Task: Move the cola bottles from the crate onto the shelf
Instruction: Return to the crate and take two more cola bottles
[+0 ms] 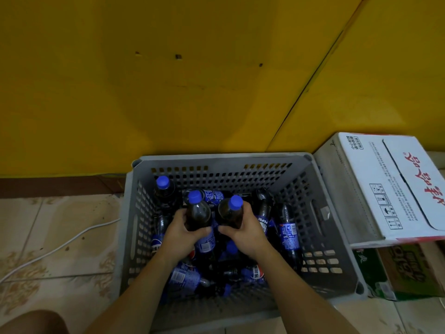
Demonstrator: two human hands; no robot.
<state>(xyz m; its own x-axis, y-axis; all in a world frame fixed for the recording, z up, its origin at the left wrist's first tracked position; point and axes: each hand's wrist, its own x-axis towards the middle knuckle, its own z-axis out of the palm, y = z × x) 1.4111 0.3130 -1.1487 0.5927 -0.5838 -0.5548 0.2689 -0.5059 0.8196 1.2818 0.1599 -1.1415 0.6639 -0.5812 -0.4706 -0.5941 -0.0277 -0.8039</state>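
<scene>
Head view looking straight down into a grey perforated plastic crate (337,225) sitting on a beige patterned tile floor (60,225), pushed up against a yellow wall (192,80). Both bare forearms reach in from the near edge of the crate, roughly parallel, wrists angled slightly toward each other.

The left hand (181,233) is wrapped around the body of a dark cola bottle with a blue cap (197,213), fingers curled round its lower half, thumb on the side facing the other hand. The right hand (245,233) grips a second dark blue-capped cola bottle (231,212) the same way. Both bottles stand upright, just beside each other near the middle of the crate, caps pointing up toward the camera. Can't tell if they're lifted clear of the pile or resting on it.

Under and around the hands there's a heap of more cola bottles with blue labels (289,235), mostly lying on their sides. One more blue-capped bottle (163,189) stands upright in the far left corner of the crate.

Right of the crate, touching its far right corner, is a white cardboard box with red lettering (397,184), stacked on a green carton (397,268). A white cable (60,244) runs across the floor on the left, and a knee pokes in at the bottom left corner.
</scene>
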